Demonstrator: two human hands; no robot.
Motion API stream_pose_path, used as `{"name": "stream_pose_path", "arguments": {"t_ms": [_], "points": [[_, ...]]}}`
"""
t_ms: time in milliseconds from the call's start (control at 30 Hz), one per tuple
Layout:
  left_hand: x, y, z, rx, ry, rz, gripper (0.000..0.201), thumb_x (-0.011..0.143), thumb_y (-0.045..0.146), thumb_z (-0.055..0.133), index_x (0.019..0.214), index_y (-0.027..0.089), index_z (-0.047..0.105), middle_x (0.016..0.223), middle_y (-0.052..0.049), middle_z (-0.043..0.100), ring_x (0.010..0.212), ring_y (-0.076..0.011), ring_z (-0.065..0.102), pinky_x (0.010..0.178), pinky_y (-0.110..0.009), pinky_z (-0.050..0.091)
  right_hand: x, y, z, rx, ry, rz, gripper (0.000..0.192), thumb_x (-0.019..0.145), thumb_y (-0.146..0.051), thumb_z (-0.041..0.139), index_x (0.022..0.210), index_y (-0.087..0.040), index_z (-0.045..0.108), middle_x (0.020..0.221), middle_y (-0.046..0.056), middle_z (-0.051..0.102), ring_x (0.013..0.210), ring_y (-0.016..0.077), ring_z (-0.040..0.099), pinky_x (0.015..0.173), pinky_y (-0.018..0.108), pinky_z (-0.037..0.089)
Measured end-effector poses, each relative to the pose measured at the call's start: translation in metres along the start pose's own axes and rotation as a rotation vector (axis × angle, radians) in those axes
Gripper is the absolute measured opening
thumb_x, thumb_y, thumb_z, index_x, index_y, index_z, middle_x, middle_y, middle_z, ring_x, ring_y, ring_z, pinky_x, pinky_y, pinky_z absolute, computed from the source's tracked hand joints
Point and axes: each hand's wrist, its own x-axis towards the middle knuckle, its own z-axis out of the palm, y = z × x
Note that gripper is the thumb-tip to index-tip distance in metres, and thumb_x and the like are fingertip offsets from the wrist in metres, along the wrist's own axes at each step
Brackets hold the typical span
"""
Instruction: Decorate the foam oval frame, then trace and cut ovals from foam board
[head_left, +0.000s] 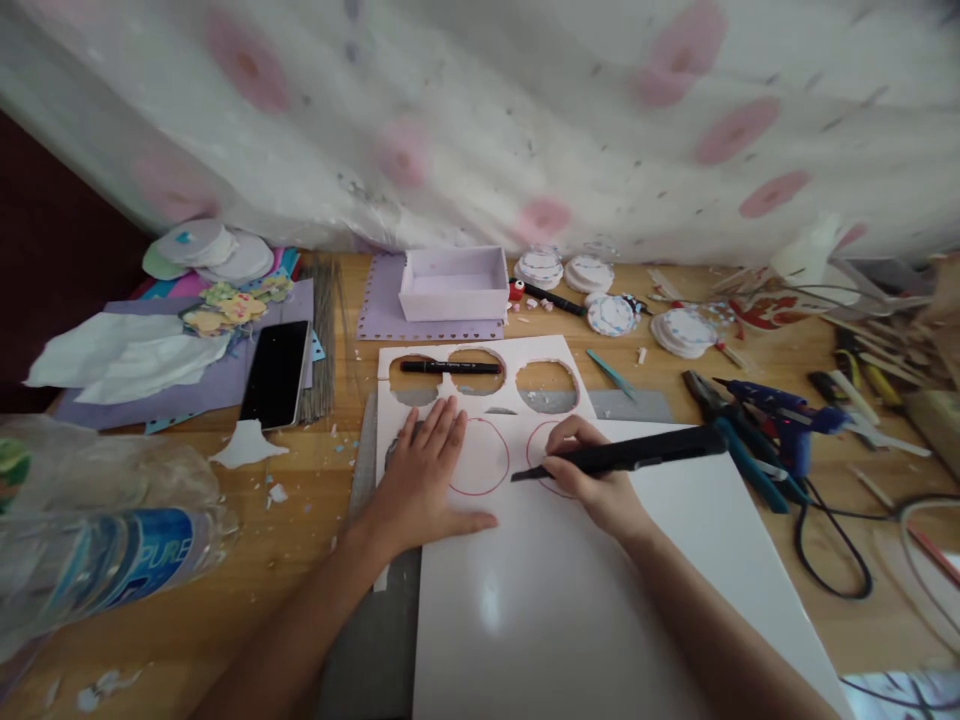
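A large white board (540,600) lies on a grey cutting mat (375,640), with red circles drawn near its far edge. My left hand (427,470) presses flat on the board, fingers spread, beside the left red circle (508,455). In my right hand (600,490) is a black utility knife (630,452), its blade pointing left just above the board between the two circles. Whether the blade tip touches the board I cannot tell. Beyond my hands, the board has round cut-out holes, and a black marker (450,367) lies across two of them.
A white box (454,285) stands at the back. Stacks of white discs (682,332) sit behind right. Pliers (739,440) and a blue glue gun (787,410) with a looped cable lie at right. A phone (276,375) and plastic bottles (112,560) are at left.
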Motion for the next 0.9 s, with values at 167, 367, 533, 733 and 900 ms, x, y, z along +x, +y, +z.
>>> {"name": "stream_pose_path", "arguments": {"t_ms": [167, 367, 533, 733, 900], "points": [[0.000, 0.002, 0.000, 0.007, 0.001, -0.034, 0.118, 0.066, 0.081, 0.055, 0.151, 0.008, 0.015, 0.159, -0.020, 0.012, 0.148, -0.0339, 0.010, 0.119, -0.053, 0.004, -0.015, -0.005, 0.038, -0.032, 0.000, 0.038, 0.020, 0.078, -0.031, 0.067, 0.071, -0.021, 0.051, 0.060, -0.004, 0.053, 0.054, 0.0107, 0.047, 0.049, 0.023, 0.037], [0.000, 0.002, -0.001, 0.021, 0.014, -0.034, 0.118, 0.065, 0.083, 0.053, 0.150, 0.008, 0.018, 0.159, -0.020, 0.013, 0.148, -0.0331, 0.012, 0.120, -0.052, 0.006, -0.014, 0.001, 0.052, -0.069, 0.044, 0.061, 0.020, 0.078, -0.031, 0.066, 0.069, -0.021, 0.051, 0.059, -0.004, 0.052, 0.054, 0.0110, 0.047, 0.050, 0.023, 0.038], [0.000, 0.002, 0.000, 0.014, 0.026, -0.031, 0.117, 0.066, 0.082, 0.053, 0.150, 0.008, 0.018, 0.159, -0.020, 0.015, 0.147, -0.0332, 0.013, 0.120, -0.051, 0.006, -0.016, -0.001, 0.051, -0.093, 0.031, 0.049, 0.022, 0.078, -0.034, 0.065, 0.068, -0.022, 0.050, 0.057, -0.003, 0.053, 0.054, 0.0120, 0.048, 0.047, 0.023, 0.038], [-0.001, 0.003, -0.001, 0.023, 0.017, -0.031, 0.117, 0.066, 0.082, 0.053, 0.149, 0.007, 0.019, 0.159, -0.020, 0.014, 0.148, -0.0324, 0.011, 0.120, -0.050, 0.005, -0.016, 0.000, 0.050, -0.094, 0.013, 0.068, 0.023, 0.078, -0.036, 0.066, 0.070, -0.022, 0.050, 0.056, -0.004, 0.052, 0.052, 0.0113, 0.046, 0.046, 0.023, 0.035], [0.000, 0.002, -0.001, 0.008, 0.020, -0.025, 0.117, 0.066, 0.081, 0.054, 0.150, 0.008, 0.019, 0.159, -0.020, 0.015, 0.148, -0.0334, 0.011, 0.120, -0.052, 0.004, -0.015, 0.002, 0.049, -0.086, -0.027, 0.063, 0.023, 0.079, -0.035, 0.066, 0.070, -0.021, 0.049, 0.056, -0.004, 0.050, 0.051, 0.0105, 0.043, 0.046, 0.023, 0.033]]}}
